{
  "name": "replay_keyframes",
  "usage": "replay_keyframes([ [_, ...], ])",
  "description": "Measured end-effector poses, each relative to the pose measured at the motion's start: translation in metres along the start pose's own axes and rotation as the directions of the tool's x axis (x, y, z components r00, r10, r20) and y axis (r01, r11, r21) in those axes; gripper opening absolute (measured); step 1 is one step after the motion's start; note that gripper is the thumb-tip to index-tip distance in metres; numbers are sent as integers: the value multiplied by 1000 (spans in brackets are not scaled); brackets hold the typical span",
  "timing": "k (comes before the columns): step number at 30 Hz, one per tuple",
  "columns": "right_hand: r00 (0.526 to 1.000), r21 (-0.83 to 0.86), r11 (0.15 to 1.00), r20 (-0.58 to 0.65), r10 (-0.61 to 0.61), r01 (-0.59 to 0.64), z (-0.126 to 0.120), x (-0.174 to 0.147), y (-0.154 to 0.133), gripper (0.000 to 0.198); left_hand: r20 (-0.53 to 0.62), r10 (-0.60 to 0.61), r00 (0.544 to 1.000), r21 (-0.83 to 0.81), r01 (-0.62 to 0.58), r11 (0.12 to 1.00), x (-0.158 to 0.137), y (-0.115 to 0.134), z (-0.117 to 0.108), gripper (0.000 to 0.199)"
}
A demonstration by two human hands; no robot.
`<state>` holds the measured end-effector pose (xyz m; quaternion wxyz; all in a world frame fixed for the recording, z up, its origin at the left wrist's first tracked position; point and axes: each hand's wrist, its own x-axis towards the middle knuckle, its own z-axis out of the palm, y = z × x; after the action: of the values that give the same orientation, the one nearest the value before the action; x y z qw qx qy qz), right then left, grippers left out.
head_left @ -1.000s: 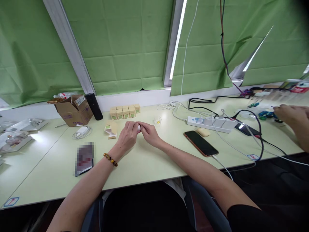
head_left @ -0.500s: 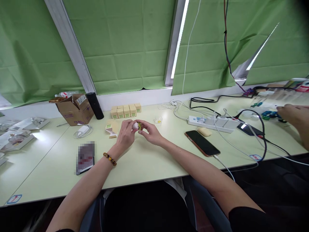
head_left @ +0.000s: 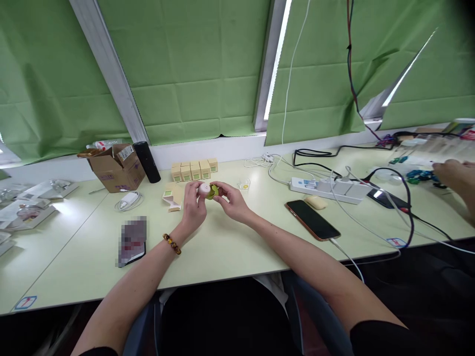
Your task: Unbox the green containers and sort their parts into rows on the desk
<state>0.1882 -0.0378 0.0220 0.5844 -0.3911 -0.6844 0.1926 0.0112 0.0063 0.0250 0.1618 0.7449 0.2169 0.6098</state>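
Note:
My left hand (head_left: 193, 207) is closed around a small whitish, rounded piece (head_left: 204, 189) above the table, in the middle of the head view. Between the thumb and fingers of my right hand (head_left: 234, 203) is a small yellow-green piece (head_left: 213, 192), right beside the whitish one. Whether the two pieces are joined I cannot tell, since fingers cover parts of both. An opened small cardboard box (head_left: 172, 199) lies left of my hands. To their right rests a little clear plastic piece (head_left: 244, 184) with a bit of yellow in it.
Several small tan boxes (head_left: 195, 171) line the back. At left stand a large cardboard box (head_left: 118, 168) and black cylinder (head_left: 147, 162), near a phone (head_left: 132, 242). A charging phone (head_left: 312, 220), power strip (head_left: 328, 190) and cables lie right. Another person's hand (head_left: 456, 175) is at far right.
My hands have turned the held pieces, so more of the whitish top and the green piece shows. The whitish piece has shifted slightly left.

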Motion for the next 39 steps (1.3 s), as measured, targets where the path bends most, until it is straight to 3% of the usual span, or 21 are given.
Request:
replay_keyframes([
  [3,998,87,994,-10,62,-60,-6,2,9,44,-165,-211,964,-227,171,959,10,-2,-4,36],
  [5,994,150,984,-22,104,-99,-10,3,15,48,-161,-390,906,-448,285,847,18,-3,-7,39],
  [9,987,219,965,-30,157,-147,-12,3,21,54,122,-656,745,-742,507,438,26,-4,-11,37],
  [10,987,211,965,-20,162,-155,-11,3,22,53,184,-676,714,-758,541,365,26,-4,-12,38],
  [12,986,161,973,0,167,-165,-9,1,21,50,250,-677,692,-756,576,309,26,-4,-13,42],
  [16,984,21,986,55,167,-168,-8,-1,17,40,279,-642,714,-736,589,335,26,-2,-15,46],
  [20,981,-14,988,113,156,-155,-8,-1,16,37,308,-622,720,-708,610,356,26,0,-17,46],
  [25,969,20,987,194,151,-158,-8,-3,21,42,312,-610,729,-709,606,362,25,-1,-19,40],
  [29,941,-126,989,318,114,-77,-8,-7,22,52,322,-572,754,-738,578,347,24,0,-22,35],
  [35,893,-343,934,446,68,100,-4,-15,16,52,290,-489,822,-713,527,462,21,4,-21,47],
  [39,878,-380,917,473,80,121,-3,-17,14,53,243,-472,848,-611,511,604,20,7,-17,53],
])
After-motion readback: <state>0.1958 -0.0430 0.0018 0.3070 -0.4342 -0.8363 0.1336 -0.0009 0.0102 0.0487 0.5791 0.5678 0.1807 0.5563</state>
